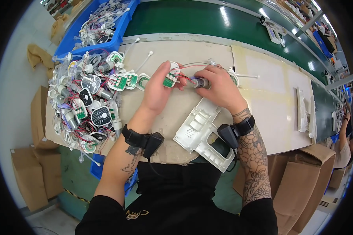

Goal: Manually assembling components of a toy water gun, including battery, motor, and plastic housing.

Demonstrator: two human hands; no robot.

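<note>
Black straps and boxes, two of them, one on each wrist, nearest of all; down by the left forearm there's a lower blue bin [96, 168] peeking out under the table edge, mostly hidden, some parts showing inside. Open cardboard carton [298, 188] over on the right, its inside hard to read. Up on the cardboard sheet [270, 129] we have one white pistol-shaped shell [196, 131], hollow side up, just below the hands. And here's the action: the left hand [159, 88] has thumb and fingers curled nearly together, one green circuit board [170, 80] on its white piece pinched between them, the board facing out beside the fingertips. Across from it, the right hand [221, 88] has its fingers closed around one metal cylinder [201, 83], thumb below, forefinger above, its end poking toward the left hand, red wires [182, 74] spanning the gap. Off left, three green boards in a row trail from a big heap of wired parts [86, 105], too tangled to count. Beyond it, a large blue tray [123, 33] brims with similar pieces; farther across, one white assembly [274, 33] sits on the green belt [192, 19].
</note>
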